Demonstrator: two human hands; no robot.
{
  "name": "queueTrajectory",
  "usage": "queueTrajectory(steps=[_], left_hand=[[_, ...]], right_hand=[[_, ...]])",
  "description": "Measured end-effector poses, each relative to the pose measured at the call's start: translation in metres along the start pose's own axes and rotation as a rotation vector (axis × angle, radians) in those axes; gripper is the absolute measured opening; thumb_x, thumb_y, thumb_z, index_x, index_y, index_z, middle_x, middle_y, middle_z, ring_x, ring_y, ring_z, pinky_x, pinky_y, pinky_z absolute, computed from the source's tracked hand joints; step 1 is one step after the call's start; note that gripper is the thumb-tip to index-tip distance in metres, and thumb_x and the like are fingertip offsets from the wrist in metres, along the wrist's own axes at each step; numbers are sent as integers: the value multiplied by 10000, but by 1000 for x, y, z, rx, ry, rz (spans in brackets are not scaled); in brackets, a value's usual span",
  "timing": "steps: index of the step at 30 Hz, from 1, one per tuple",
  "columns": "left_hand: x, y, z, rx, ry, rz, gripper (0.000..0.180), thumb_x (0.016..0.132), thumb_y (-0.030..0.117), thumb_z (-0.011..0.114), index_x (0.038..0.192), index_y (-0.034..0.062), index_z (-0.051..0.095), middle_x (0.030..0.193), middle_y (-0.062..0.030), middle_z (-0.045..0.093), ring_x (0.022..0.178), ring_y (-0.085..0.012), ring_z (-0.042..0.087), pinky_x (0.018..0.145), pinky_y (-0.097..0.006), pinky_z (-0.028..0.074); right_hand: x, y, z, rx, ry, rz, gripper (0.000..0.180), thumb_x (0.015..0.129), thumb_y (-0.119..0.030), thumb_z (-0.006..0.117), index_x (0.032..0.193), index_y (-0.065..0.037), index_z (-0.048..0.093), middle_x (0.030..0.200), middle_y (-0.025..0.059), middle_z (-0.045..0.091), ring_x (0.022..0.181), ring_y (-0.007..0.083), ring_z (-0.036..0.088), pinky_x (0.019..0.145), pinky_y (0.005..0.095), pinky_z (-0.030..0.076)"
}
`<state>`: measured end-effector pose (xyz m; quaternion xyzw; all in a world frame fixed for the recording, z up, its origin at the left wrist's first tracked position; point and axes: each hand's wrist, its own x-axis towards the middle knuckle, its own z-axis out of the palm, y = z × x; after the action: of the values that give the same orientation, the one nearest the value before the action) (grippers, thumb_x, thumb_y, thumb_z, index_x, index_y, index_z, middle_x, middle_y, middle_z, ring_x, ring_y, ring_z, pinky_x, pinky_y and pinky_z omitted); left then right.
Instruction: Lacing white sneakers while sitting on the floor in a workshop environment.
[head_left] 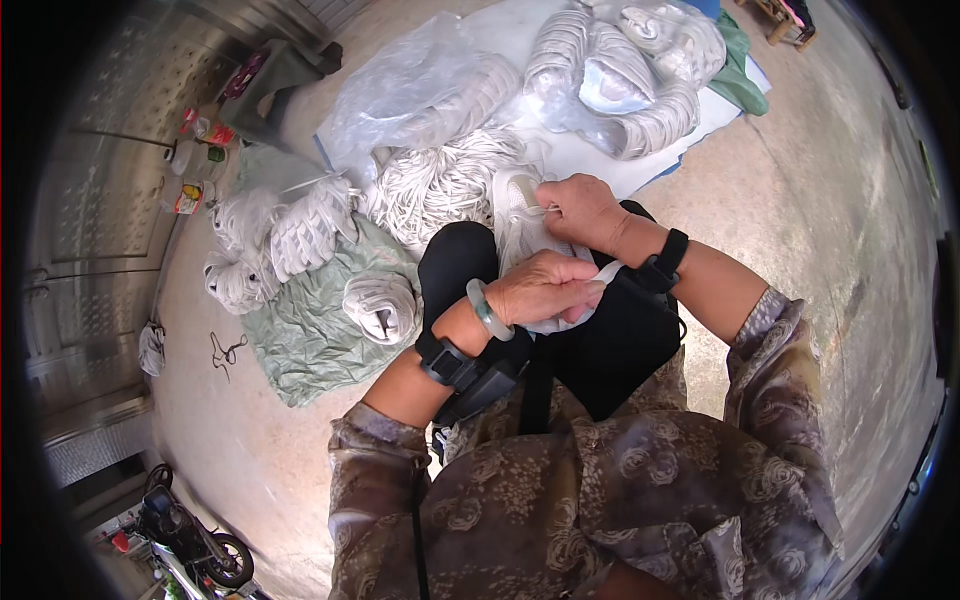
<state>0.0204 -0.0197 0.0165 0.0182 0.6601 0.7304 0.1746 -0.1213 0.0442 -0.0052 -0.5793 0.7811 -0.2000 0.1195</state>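
A white shoe upper (516, 238) lies across my lap, partly hidden by my hands. My right hand (583, 213) is closed at its far end, with a thin white shoelace pinched between thumb and fingers. My left hand (548, 288) is nearer to me, its fingers closed over the near part of the upper. A narrow white strip (608, 272) sticks out beside the left thumb; whether it is lace or fabric I cannot tell. Just beyond the upper lies a big heap of loose white shoelaces (450, 185).
White shoe uppers (312, 228) and a rolled one (383, 307) lie on a green sheet (310, 350) at the left. More stacked uppers (610, 70) and a clear plastic bag (400, 85) are at the back. Far left are jars (187, 195); a motorcycle (195, 535) stands lower left.
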Motion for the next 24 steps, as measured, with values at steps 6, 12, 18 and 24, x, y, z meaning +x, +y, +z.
queueTrajectory(steps=[6, 12, 18, 24], left_hand=[[-2, 5, 14, 62, 108, -1, 255, 913, 212, 495, 732, 36, 536, 575, 29, 487, 530, -60, 452, 502, -220, 387], [8, 10, 18, 561, 192, 411, 294, 895, 178, 500, 659, 20, 422, 530, -95, 400, 454, -205, 428, 464, -299, 352], [-6, 63, 38, 501, 23, 482, 270, 807, 87, 607, 630, 37, 409, 529, -129, 380, 510, -331, 437, 454, -377, 309], [-16, 66, 33, 560, 19, 444, 178, 786, 72, 618, 684, 48, 473, 550, -112, 428, 533, -315, 461, 479, -381, 324]], right_hand=[[5, 32, -11, 595, 15, 142, 87, 665, -114, 573, 677, -48, 628, 595, 99, 588, 554, 192, 560, 563, 300, 449], [39, 26, 2, 493, -254, 152, 287, 652, -292, 704, 682, -20, 616, 647, 106, 602, 604, 195, 569, 580, 312, 448], [44, 32, 9, 449, -305, 157, 401, 579, -393, 760, 652, -32, 602, 630, 93, 584, 601, 194, 554, 560, 320, 436], [27, 37, 9, 621, -218, 131, 320, 633, -286, 744, 614, -27, 558, 589, 44, 531, 564, 118, 474, 526, 285, 399]])
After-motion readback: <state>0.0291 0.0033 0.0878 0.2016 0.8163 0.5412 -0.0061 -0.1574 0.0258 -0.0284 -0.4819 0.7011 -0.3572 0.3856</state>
